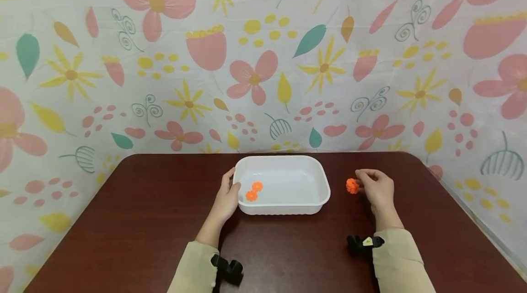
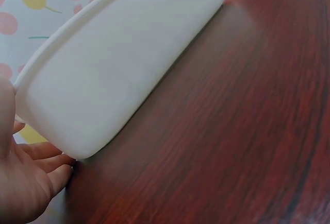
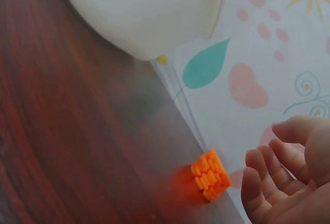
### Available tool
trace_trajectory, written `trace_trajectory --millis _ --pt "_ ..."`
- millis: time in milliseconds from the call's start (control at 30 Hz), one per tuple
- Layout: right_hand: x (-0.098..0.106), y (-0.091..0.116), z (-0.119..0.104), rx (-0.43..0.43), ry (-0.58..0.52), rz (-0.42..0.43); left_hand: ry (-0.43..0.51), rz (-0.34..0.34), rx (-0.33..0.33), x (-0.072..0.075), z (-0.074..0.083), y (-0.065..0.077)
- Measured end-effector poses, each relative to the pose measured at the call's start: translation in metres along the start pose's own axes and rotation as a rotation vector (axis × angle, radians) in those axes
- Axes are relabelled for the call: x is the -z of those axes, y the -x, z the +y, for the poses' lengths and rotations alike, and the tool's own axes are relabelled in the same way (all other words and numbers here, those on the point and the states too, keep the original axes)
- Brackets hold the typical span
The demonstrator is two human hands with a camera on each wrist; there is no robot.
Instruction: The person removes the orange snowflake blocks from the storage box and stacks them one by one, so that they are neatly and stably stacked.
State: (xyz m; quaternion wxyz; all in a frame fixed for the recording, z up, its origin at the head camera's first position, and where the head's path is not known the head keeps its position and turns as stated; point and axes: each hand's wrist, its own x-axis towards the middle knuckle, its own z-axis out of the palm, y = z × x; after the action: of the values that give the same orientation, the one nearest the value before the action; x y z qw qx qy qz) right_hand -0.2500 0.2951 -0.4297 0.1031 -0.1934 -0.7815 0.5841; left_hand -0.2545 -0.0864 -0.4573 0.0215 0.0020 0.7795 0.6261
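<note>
A white rectangular tub stands on the table. My left hand holds its left end, thumb over the rim and fingers along the outer wall. Two small orange scalloped discs lie inside the tub, near that end. To the right of the tub sits a ridged orange clump, which looks like several such discs stacked together. My right hand is just right of it. In the right wrist view its loosely bent fingers are a small gap away from the orange clump, holding nothing.
The dark red-brown wooden table has rounded far corners. Behind it hangs a flower-printed cloth, close to the tub's far side. Black wrist mounts sit on both light sleeves.
</note>
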Motion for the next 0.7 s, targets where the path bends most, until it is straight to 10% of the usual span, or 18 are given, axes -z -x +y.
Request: trace_trajectory --millis 700 --pt "-0.027 0.006 -0.013 0.054 0.052 -0.074 -0.003 0.010 -0.007 0.002 -0.001 0.001"
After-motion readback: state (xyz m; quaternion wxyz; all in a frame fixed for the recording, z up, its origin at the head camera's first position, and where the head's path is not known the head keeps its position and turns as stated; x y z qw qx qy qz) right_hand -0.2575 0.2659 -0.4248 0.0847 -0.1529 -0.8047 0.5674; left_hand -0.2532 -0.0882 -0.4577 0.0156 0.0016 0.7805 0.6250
